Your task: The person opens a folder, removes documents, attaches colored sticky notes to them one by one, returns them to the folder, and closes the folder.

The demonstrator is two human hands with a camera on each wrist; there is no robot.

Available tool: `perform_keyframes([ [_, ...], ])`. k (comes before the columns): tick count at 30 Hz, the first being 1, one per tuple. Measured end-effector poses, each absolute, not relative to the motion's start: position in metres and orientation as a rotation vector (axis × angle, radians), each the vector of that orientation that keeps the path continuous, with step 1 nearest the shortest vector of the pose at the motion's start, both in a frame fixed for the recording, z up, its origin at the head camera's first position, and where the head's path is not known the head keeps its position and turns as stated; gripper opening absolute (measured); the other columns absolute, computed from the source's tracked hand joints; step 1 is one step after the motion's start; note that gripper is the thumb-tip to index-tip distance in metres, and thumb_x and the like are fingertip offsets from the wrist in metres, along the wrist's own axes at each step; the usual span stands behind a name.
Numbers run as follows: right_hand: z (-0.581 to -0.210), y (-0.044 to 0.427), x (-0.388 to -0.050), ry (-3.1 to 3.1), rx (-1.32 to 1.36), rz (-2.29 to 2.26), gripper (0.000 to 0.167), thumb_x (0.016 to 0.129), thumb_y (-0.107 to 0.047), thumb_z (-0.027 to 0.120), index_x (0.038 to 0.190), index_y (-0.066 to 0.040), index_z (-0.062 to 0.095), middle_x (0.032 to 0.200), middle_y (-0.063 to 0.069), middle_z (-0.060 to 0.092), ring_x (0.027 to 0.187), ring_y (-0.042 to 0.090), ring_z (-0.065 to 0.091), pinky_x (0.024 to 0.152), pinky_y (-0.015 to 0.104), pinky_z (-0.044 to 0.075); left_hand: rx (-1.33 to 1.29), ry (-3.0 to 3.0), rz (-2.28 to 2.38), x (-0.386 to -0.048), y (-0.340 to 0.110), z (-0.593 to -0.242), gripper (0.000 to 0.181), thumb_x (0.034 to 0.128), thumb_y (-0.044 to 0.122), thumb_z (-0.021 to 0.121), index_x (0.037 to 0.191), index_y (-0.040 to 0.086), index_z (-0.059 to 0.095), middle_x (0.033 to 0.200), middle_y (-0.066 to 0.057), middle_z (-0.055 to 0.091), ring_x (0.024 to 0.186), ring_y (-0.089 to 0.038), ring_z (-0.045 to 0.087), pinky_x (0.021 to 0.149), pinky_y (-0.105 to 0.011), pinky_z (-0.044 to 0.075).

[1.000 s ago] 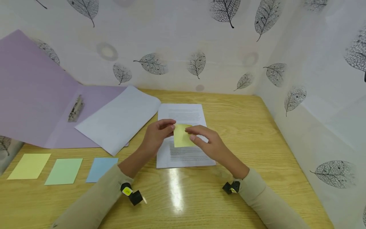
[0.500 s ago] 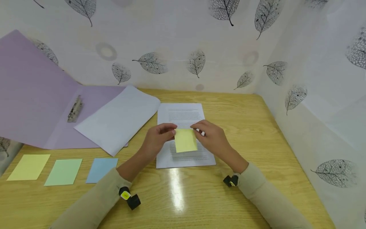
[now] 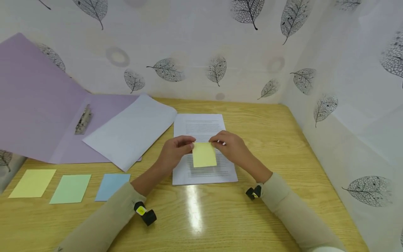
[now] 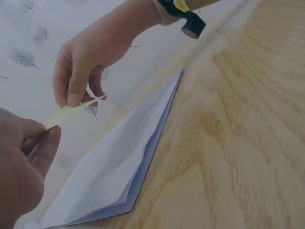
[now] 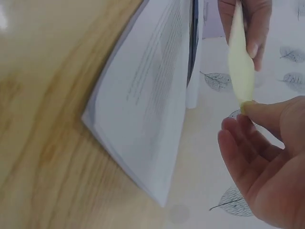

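Note:
Between both hands a yellow sticky note is held up over a stack of printed pages. My left hand pinches its upper left corner between thumb and fingers. At the upper right corner, my right hand pinches it the same way. In the left wrist view the sticky note appears almost edge-on, raised above the pages. The right wrist view shows the sticky note slightly bowed, with the right thumb at its near end.
On the left lies an open purple folder with a metal clip and a turned-over white sheet. Yellow, green and blue sticky notes lie in a row on the wooden table. A leaf-patterned covering stands behind and at the right.
The right hand's fingers have moved from over the note's face to its upper right corner and pinch it there. The note has come slightly lower, toward me.

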State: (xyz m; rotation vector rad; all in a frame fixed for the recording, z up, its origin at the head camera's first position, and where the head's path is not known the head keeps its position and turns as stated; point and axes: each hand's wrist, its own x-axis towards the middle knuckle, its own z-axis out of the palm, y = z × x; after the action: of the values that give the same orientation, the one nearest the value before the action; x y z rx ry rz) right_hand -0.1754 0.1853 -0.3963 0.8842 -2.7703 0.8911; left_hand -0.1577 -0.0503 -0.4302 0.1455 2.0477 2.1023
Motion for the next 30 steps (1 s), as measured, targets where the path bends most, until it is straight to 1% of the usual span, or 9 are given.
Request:
perform_keyframes([
  [3,-0.400,0.189,-0.184,-2.899,0.766,1.077,0.014,0.097,-0.010,0.068,0.108,-0.010,0.077,0.102,0.005,0.073,0.084,0.016,0.065,0.070,0.031,0.055,0.156,2.130,2.040,-0.166,-0.050,-0.439,0.030,0.0958,0.009,0.067,0.123,-0.002,0.067,0.114,-0.014,0.067,0.094,-0.017,0.067,0.087,-0.034,0.060],
  [6,-0.405,0.190,-0.193,-3.007,0.646,1.215,0.018,0.098,-0.013,0.065,0.113,-0.009,0.075,0.106,0.007,0.073,0.082,0.018,0.064,0.069,0.031,0.055,0.167,2.250,1.922,-0.175,-0.048,-0.446,0.027,0.0948,0.008,0.068,0.121,0.001,0.069,0.113,-0.013,0.068,0.091,-0.018,0.068,0.083,-0.031,0.060],
  [8,-0.408,0.190,-0.198,-3.059,0.579,1.271,0.019,0.099,-0.015,0.065,0.115,-0.009,0.074,0.105,0.008,0.072,0.080,0.019,0.063,0.069,0.030,0.054,0.171,2.339,1.816,-0.180,-0.047,-0.448,0.025,0.0950,0.009,0.068,0.119,0.003,0.070,0.110,-0.011,0.069,0.089,-0.019,0.068,0.081,-0.031,0.059],
  [12,-0.414,0.189,-0.207,-3.113,0.516,1.316,0.019,0.098,-0.014,0.066,0.114,-0.007,0.074,0.100,0.009,0.071,0.078,0.019,0.061,0.066,0.030,0.054,0.207,2.523,1.570,-0.189,-0.045,-0.447,0.020,0.0959,0.013,0.067,0.114,0.008,0.072,0.104,-0.007,0.071,0.092,-0.020,0.064,0.084,-0.034,0.055],
  [15,-0.419,0.189,-0.213,-3.136,0.515,1.300,0.017,0.097,-0.012,0.067,0.111,-0.008,0.075,0.099,0.008,0.071,0.077,0.017,0.060,0.065,0.028,0.052,0.244,2.598,1.451,-0.191,-0.045,-0.445,0.018,0.0959,0.012,0.066,0.112,0.008,0.073,0.105,-0.006,0.072,0.095,-0.021,0.062,0.088,-0.037,0.051],
  [19,-0.428,0.187,-0.219,-3.153,0.537,1.254,0.014,0.096,-0.011,0.068,0.106,-0.008,0.077,0.100,0.008,0.073,0.078,0.015,0.060,0.067,0.026,0.051,0.271,2.623,1.416,-0.194,-0.046,-0.448,0.018,0.0949,0.010,0.066,0.110,0.005,0.073,0.105,-0.008,0.072,0.096,-0.022,0.064,0.089,-0.040,0.052],
  [23,-0.431,0.185,-0.220,-3.147,0.585,1.186,0.013,0.095,-0.009,0.068,0.103,-0.008,0.078,0.101,0.007,0.075,0.090,0.017,0.063,0.078,0.029,0.052,0.292,2.654,1.396,-0.195,-0.045,-0.452,0.017,0.0938,0.007,0.067,0.109,0.004,0.073,0.103,-0.009,0.073,0.096,-0.022,0.066,0.089,-0.039,0.053],
  [26,-0.431,0.183,-0.220,-3.150,0.609,1.108,0.013,0.095,-0.009,0.068,0.102,-0.009,0.078,0.101,0.006,0.075,0.095,0.018,0.065,0.084,0.032,0.052,0.315,2.685,1.356,-0.197,-0.044,-0.455,0.016,0.0931,0.005,0.067,0.109,0.004,0.072,0.102,-0.009,0.074,0.096,-0.022,0.067,0.088,-0.038,0.054],
  [30,-0.433,0.183,-0.221,-3.159,0.641,0.966,0.012,0.095,-0.010,0.069,0.101,-0.010,0.079,0.099,0.004,0.072,0.090,0.017,0.063,0.081,0.032,0.052,0.367,2.723,1.280,-0.198,-0.043,-0.456,0.018,0.0927,0.005,0.068,0.110,0.005,0.072,0.104,-0.009,0.073,0.096,-0.022,0.066,0.088,-0.038,0.053],
])
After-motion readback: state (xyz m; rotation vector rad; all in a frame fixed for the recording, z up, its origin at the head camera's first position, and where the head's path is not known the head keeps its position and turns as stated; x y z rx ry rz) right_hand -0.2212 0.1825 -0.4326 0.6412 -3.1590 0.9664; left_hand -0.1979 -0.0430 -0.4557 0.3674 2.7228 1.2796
